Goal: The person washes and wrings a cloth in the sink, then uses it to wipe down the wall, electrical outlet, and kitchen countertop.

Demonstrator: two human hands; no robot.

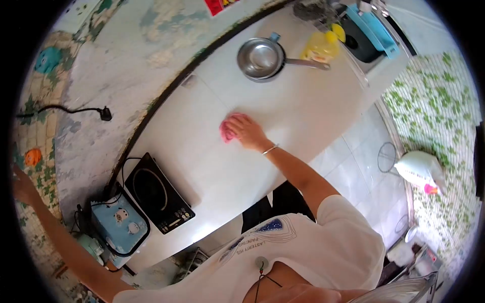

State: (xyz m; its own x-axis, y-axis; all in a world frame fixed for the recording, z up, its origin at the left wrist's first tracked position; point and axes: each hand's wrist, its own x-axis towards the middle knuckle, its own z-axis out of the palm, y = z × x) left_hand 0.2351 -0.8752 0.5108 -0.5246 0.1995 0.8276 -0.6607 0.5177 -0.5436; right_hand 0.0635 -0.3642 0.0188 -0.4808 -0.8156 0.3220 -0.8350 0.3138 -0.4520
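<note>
My right hand [246, 132] presses a crumpled pink cloth [226, 133] against the white countertop [283, 121], its fingers bent over the cloth. A bracelet circles that wrist. Far out at the left edge is my left hand [24, 188], close to the patterned wall below an orange hook-like ornament [33, 157]. The dark rim of the view cuts it off, so most of its fingers are hidden and anything in them cannot be made out. Beyond the cloth stands a steel saucepan [261, 58], its handle pointing right towards a yellow bottle of liquid [320, 48].
A black induction cooker [157, 194] lies near the counter's left end, beside a blue patterned box-like item [120, 222] with cables. At upper right is a sink [356, 43] with a light-blue basket [374, 31]. A black plug [105, 113] hangs by the wall. A white sack [420, 169] stands right.
</note>
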